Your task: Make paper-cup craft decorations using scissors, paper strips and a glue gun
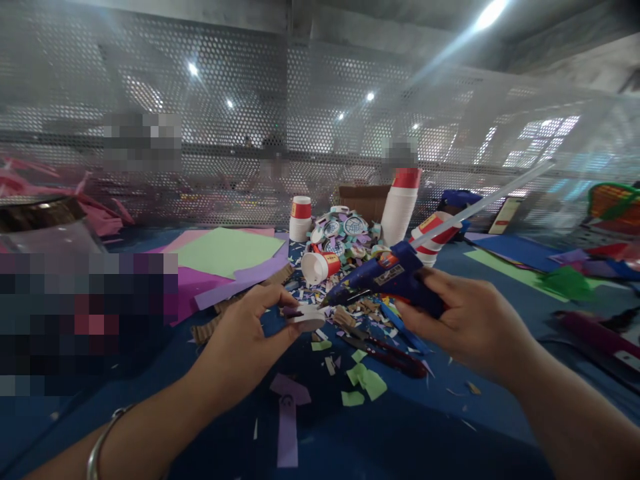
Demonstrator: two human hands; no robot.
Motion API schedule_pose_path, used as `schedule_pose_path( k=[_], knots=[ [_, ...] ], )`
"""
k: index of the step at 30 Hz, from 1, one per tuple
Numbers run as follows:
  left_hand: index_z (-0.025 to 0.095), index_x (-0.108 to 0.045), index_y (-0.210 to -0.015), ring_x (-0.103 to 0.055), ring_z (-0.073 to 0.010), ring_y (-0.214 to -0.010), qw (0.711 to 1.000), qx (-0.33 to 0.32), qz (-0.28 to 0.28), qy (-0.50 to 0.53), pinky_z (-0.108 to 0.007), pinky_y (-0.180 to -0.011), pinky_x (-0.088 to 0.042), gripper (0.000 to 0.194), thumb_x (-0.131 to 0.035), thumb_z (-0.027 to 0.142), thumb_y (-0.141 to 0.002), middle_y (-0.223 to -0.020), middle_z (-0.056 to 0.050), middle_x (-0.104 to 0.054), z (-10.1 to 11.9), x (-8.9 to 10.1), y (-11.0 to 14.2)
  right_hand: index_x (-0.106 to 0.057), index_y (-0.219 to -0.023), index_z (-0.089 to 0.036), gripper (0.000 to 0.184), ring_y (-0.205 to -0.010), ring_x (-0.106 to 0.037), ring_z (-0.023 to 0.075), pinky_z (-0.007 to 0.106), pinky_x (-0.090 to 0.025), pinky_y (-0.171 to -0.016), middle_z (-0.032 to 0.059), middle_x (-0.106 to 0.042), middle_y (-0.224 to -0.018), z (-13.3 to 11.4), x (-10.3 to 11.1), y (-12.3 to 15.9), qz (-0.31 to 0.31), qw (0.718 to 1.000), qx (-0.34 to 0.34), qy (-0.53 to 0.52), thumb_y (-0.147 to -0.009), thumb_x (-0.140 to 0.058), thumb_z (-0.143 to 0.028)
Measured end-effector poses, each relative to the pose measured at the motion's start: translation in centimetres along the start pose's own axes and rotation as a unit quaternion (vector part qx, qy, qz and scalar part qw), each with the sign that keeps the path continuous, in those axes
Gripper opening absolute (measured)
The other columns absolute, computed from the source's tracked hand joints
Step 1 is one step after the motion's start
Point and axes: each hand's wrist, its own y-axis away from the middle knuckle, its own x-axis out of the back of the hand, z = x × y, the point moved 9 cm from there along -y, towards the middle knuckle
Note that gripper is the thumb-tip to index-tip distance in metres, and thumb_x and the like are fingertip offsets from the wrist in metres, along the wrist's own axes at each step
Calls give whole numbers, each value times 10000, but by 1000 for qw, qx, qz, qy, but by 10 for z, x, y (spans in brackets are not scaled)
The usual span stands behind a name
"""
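A blue hot glue gun (380, 277) with a long clear glue stick rising from its back is gripped in my right hand (463, 320). Its nozzle points left and meets, or nearly meets, a small white round piece (311, 319). My left hand (250, 330) pinches that piece, which looks like a cut cup base, between thumb and fingers, with a bit of purple paper at its edge. Beneath the gun lie dark-handled scissors (385, 350) among paper scraps. A purple paper strip (287, 427) rests on the table nearer to me.
Behind my hands, a pile of small paper pieces (340, 230) sits between cup stacks (400, 207). One paper cup (320, 267) lies on its side. Coloured sheets (230, 250) spread left, blue sheets (520, 253) right. A lidded clear jar (47, 230) stands far left; a perforated screen (225, 133) rises behind.
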Motion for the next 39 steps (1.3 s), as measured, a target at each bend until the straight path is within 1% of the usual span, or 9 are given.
schedule_pose_path(
  k=[3,6,9,13,16,21,25,32,39],
  knots=[
    [265,-670,-864,-622,-263,-860,1000,9,-3,26,-376,-742,-433,200,-706,429,-756,-923,-44,-726,-1,1,-1,-673,-770,-178,210,-455,-560,147,252,-431,-447,-2,-655,-583,4,3,1,20,1000,-9,-1,-803,-591,-369],
    [259,-658,-887,-632,-258,-882,994,17,-29,104,-368,-747,-455,201,-688,430,-787,-922,-52,-725,-3,-4,-4,-684,-799,-185,189,-460,-550,141,242,-430,-441,-20,-631,-566,10,9,2,58,997,-40,-23,-770,-623,-362],
    [244,-651,-885,-622,-231,-904,981,25,-52,183,-359,-796,-458,184,-692,402,-799,-918,-42,-707,-4,-8,-6,-668,-750,-197,168,-460,-529,134,234,-419,-429,-31,-599,-551,14,14,3,90,993,-66,-45,-739,-638,-362],
    [230,-640,-859,-604,-178,-895,954,41,-81,287,-331,-854,-437,145,-718,340,-805,-889,-9,-687,-4,-16,-7,-650,-725,-206,150,-452,-507,128,227,-414,-420,-39,-579,-538,15,14,1,83,992,-78,-58,-723,-647,-356],
    [228,-630,-852,-608,-160,-925,931,49,-112,344,-311,-888,-430,125,-721,306,-815,-904,4,-695,-4,-22,-6,-644,-715,-212,143,-459,-509,128,221,-418,-423,-40,-581,-539,15,13,0,79,992,-77,-59,-717,-650,-355],
    [237,-600,-832,-593,-153,-899,921,77,-93,371,-297,-831,-442,166,-746,303,-790,-863,24,-669,-12,-21,-6,-658,-744,-200,168,-482,-515,132,224,-425,-443,-33,-592,-556,17,13,2,76,991,-96,-55,-731,-638,-366],
    [230,-586,-813,-605,-180,-926,916,94,-86,379,-320,-838,-456,209,-771,307,-754,-874,7,-674,-13,-21,-6,-665,-754,-196,180,-485,-513,133,231,-412,-446,-34,-593,-558,15,13,2,73,993,-82,-41,-740,-634,-373],
    [241,-602,-810,-611,-142,-921,909,102,-99,393,-284,-857,-439,186,-778,274,-757,-864,36,-694,-15,-24,-4,-651,-740,-199,161,-450,-475,121,226,-366,-414,-45,-565,-532,11,15,-1,76,995,-51,-27,-756,-622,-357],
    [232,-611,-821,-608,-153,-927,917,106,-108,368,-297,-852,-441,170,-766,269,-763,-881,21,-693,-15,-26,-3,-659,-788,-197,157,-466,-512,131,228,-392,-424,-39,-598,-560,8,13,1,62,997,-35,-38,-777,-616,-348]
  ],
)
